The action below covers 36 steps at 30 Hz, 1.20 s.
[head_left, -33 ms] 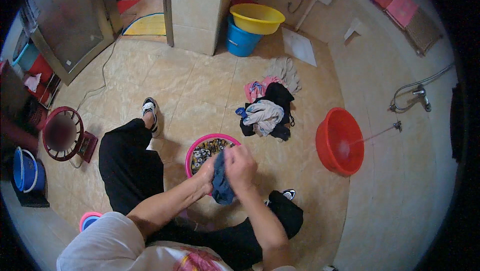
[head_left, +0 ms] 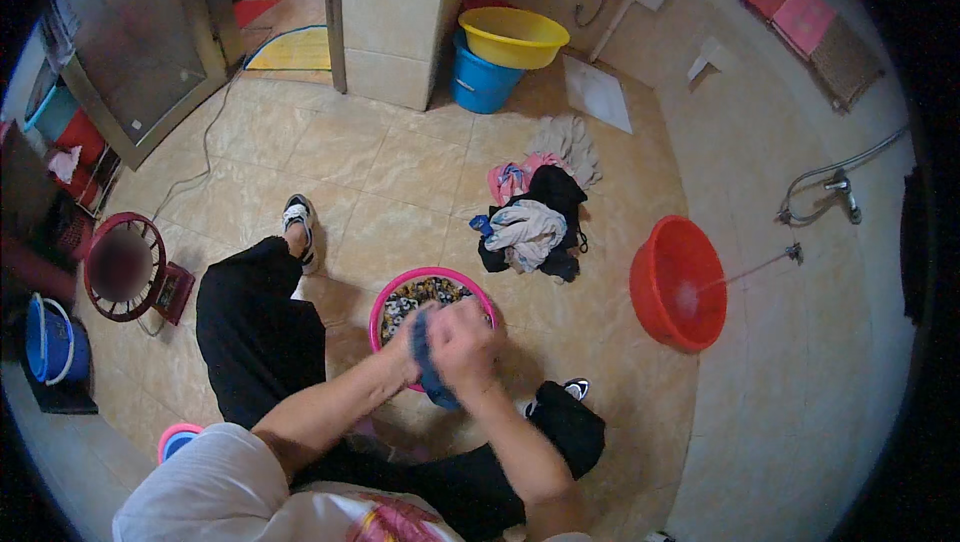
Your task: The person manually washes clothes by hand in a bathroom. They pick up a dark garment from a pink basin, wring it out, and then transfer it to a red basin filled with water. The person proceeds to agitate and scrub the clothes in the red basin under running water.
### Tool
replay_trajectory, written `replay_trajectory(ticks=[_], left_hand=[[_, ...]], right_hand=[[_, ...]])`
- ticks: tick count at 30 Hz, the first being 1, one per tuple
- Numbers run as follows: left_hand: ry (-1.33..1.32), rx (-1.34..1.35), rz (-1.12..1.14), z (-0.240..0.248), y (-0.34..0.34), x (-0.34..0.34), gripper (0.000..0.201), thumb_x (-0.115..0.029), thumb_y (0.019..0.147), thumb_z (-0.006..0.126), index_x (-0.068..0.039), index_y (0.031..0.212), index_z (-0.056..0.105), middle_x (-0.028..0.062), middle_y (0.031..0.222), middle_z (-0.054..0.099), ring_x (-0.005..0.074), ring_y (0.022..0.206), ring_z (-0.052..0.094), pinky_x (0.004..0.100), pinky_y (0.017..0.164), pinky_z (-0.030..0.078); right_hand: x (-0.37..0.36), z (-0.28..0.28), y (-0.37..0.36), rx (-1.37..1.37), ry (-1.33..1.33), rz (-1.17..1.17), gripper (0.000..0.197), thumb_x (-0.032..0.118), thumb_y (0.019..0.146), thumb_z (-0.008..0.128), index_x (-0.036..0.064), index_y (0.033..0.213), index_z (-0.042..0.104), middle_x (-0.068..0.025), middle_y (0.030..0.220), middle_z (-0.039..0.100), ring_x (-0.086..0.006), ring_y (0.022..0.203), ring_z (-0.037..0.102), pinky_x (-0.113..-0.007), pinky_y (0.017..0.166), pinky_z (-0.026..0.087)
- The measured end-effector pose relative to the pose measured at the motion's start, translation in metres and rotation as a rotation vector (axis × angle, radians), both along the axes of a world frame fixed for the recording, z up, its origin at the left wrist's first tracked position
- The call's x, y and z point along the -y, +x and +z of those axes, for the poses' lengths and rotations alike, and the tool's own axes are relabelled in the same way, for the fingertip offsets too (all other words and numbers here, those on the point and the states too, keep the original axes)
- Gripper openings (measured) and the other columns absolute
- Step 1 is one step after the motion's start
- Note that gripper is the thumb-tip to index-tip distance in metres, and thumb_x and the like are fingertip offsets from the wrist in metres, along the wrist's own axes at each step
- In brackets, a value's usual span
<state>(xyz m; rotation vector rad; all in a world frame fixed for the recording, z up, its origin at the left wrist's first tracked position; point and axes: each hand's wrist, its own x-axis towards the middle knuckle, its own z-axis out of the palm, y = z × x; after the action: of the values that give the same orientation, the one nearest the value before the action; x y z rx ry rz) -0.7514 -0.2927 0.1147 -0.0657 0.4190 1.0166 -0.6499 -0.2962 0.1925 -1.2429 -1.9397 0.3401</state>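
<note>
Between my two hands is a dark blue cloth (head_left: 432,374), bunched up, with its lower end hanging down. My left hand (head_left: 402,352) is closed on its left side. My right hand (head_left: 464,340), somewhat blurred, grips it from the right, fingers curled. Both hands are above the near part of a pink-rimmed basin (head_left: 375,330). Something patterned in black, white and yellow (head_left: 425,294) shows inside the basin; its kind is unclear. My hands and the cloth hide part of the near rim.
A clothes pile (head_left: 530,232) lies ahead on the tiled floor. Water sprays from a wall tap (head_left: 793,253) into a red basin (head_left: 655,312) at right. A round fan-like appliance (head_left: 165,292) and blue bucket (head_left: 48,342) stand left; a yellow basin (head_left: 515,39) sits atop a blue bucket (head_left: 480,82).
My right hand has shifted slightly down and left, closer to my left hand. The cloth is more bunched and less of it shows between the hands.
</note>
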Motion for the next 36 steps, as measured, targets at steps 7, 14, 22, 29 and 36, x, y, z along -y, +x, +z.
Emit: replay_trajectory(ticks=[7,14,22,29,36], left_hand=[[-0.168,-0.368,-0.117,0.032,0.007,0.007,0.03,-0.036,0.092,0.046,-0.01,0.091,0.062,0.0064,0.084,0.065,0.0193,0.071,0.062,0.036,0.067,0.053],[0.12,-0.594,0.172,0.032,0.0,0.015,0.029,-0.039,0.091,0.049,-0.014,0.095,0.063,0.0051,0.092,0.066,0.0215,0.086,0.062,0.0366,0.076,0.052],[-0.023,-0.143,-0.046,0.031,0.001,0.004,0.028,-0.035,0.09,0.046,-0.012,0.094,0.061,0.0044,0.081,0.063,0.019,0.073,0.061,0.0332,0.066,0.051],[-0.175,-0.297,-0.121,0.066,0.016,-0.001,0.032,-0.039,0.09,0.047,-0.012,0.092,0.063,0.0075,0.088,0.066,0.0228,0.077,0.063,0.0389,0.072,0.053],[0.084,0.074,-0.026,0.002,-0.007,-0.01,0.022,-0.031,0.09,0.049,-0.015,0.078,0.059,0.0034,0.073,0.061,0.0192,0.069,0.059,0.0347,0.066,0.051]], right_hand=[[-0.022,-0.011,0.011,0.059,0.013,-0.115,0.01,0.015,0.077,0.06,0.007,0.072,0.057,-0.0125,0.075,0.057,-0.0319,0.064,0.057,-0.043,0.054,0.045],[0.02,-0.012,-0.017,0.036,0.243,0.209,0.011,0.02,0.076,0.062,0.0108,0.072,0.058,-0.0113,0.077,0.053,-0.0309,0.061,0.057,-0.044,0.048,0.045],[-0.003,-0.003,-0.002,0.016,0.054,0.05,0.007,0.016,0.076,0.061,0.01,0.073,0.06,-0.0097,0.072,0.056,-0.0301,0.063,0.058,-0.04,0.052,0.046],[-0.044,-0.023,0.027,0.011,-0.016,-0.219,0.015,0.02,0.086,0.057,0.0081,0.076,0.059,-0.0116,0.077,0.058,-0.0321,0.069,0.058,-0.041,0.055,0.046],[0.035,-0.001,-0.02,0.176,0.02,0.21,0.017,0.023,0.081,0.062,0.0123,0.071,0.054,-0.0092,0.078,0.053,-0.028,0.059,0.057,-0.041,0.044,0.045]])
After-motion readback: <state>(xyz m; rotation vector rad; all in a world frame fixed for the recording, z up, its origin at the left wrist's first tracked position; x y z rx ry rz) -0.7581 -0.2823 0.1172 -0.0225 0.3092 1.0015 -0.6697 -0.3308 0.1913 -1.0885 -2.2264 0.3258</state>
